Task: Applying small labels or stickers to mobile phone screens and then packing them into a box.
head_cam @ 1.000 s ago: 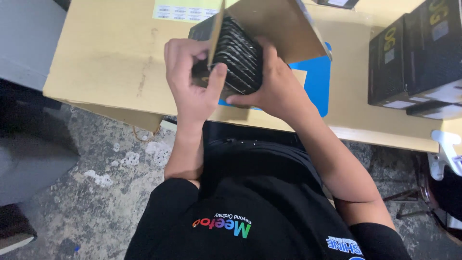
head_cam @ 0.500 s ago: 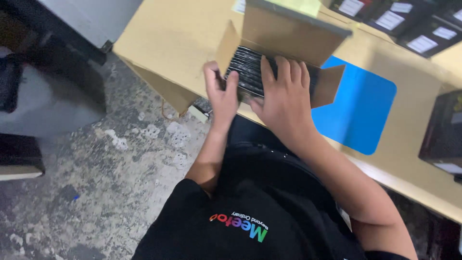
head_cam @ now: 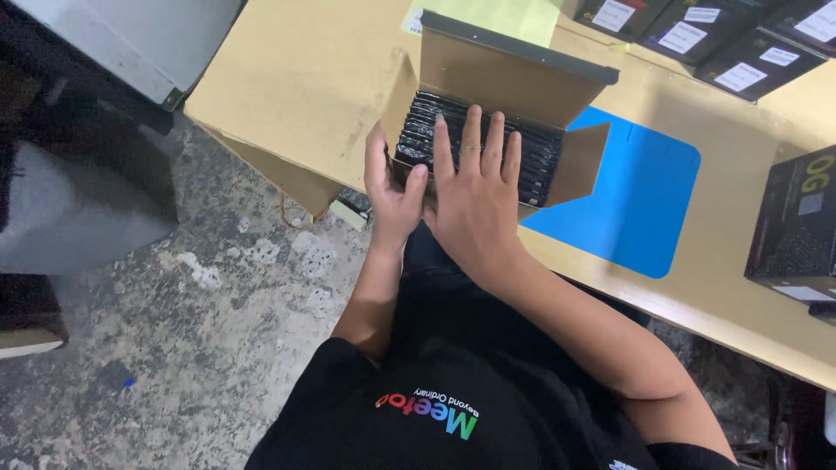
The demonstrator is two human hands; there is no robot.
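Head view, looking straight down: an open brown cardboard box (head_cam: 514, 78) sits at the near edge of the tan surface (head_cam: 305, 78), lid flap standing up at the back, side flaps splayed out. Inside lies a black ribbed item (head_cam: 540, 161), filling the box almost wall to wall. The right hand (head_cam: 475, 196) lies flat on top of that black item, fingers (head_cam: 471, 139) stretched out and spread, palm hanging over the box's near wall, so it's open, pressing rather than gripping. The left hand (head_cam: 392, 187) is at the box's near left corner, thumb side up along the left flap, fingers curled loosely around the corner and touching the cardboard; whether it truly clamps the wall I cannot tell.

Just right of the box, a blue mat (head_cam: 636, 200) lies flat on the surface, its left part tucked under the box. A pale yellow sheet (head_cam: 488, 17) peeks out behind the lid at the far edge. Black boxes with white labels (head_cam: 697, 30) line the far right corner, and another black box (head_cam: 797, 222) stands at the right edge, well apart from the hands. Below the near edge, rough grey floor (head_cam: 174, 348).
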